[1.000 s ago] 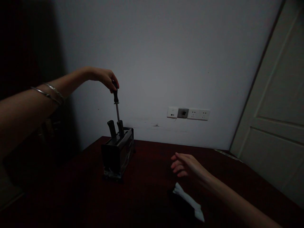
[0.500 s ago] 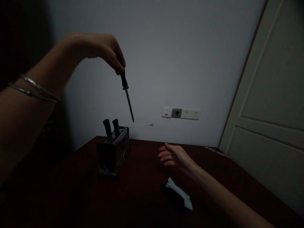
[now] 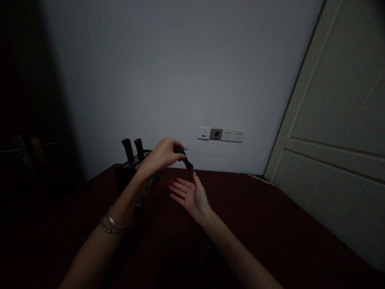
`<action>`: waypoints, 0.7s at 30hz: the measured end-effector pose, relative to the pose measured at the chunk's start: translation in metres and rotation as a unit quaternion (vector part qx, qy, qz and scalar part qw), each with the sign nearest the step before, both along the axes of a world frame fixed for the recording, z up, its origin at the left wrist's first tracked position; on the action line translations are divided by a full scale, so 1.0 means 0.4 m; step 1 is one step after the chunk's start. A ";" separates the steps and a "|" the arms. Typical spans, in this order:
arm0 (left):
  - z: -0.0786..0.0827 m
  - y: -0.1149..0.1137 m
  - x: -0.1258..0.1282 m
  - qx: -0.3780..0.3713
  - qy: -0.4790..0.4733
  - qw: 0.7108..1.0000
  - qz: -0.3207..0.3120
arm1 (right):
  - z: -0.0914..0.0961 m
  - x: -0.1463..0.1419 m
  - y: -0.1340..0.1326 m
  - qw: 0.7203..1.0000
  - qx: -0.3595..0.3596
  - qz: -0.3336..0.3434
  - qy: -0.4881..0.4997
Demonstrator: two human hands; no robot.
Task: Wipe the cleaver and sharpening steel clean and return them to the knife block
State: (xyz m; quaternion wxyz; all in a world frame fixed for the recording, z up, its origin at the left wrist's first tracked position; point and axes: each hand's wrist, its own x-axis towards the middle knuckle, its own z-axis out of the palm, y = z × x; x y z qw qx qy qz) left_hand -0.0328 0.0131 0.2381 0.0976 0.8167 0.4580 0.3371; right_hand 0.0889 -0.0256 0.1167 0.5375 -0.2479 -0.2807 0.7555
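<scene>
My left hand (image 3: 167, 154) is closed round the black handle of a sharpening steel (image 3: 187, 161), which it holds above the table. The steel's metal rod is mostly hidden behind my right hand (image 3: 191, 196). That hand is open, palm up and fingers spread, just below the handle's lower end. Behind my left forearm stands a dark knife block (image 3: 124, 176), partly covered by the arm. Two black knife handles (image 3: 128, 149) stick up out of its top.
The dark red table (image 3: 234, 200) reaches back to a pale wall (image 3: 168, 80). A row of sockets (image 3: 221, 134) is set low in the wall. On the right stands a cream panelled door (image 3: 337, 132). A thin flat strip (image 3: 261, 179) lies by the table's back right edge.
My left hand has come down and to the right with the sharpening steel. My right hand has moved left and turned palm up. The white and black cloth-like item is out of sight.
</scene>
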 end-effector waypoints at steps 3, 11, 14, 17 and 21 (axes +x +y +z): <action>-0.064 -0.010 0.034 0.031 0.001 0.999 0.027 | -0.012 -0.006 0.011 0.998 -0.014 -0.017 0.051; -0.167 -0.030 0.066 0.072 -0.037 0.994 0.070 | -0.053 0.005 0.050 0.992 -0.041 -0.072 0.096; -0.195 -0.042 0.072 0.060 -0.060 0.993 0.078 | -0.064 0.015 0.070 0.987 -0.039 -0.110 0.115; -0.223 -0.053 0.078 0.060 -0.076 0.992 0.080 | -0.067 0.022 0.086 0.986 -0.027 -0.141 0.090; -0.266 -0.067 0.086 0.083 -0.089 0.992 0.045 | -0.069 0.035 0.099 0.981 -0.010 -0.184 0.063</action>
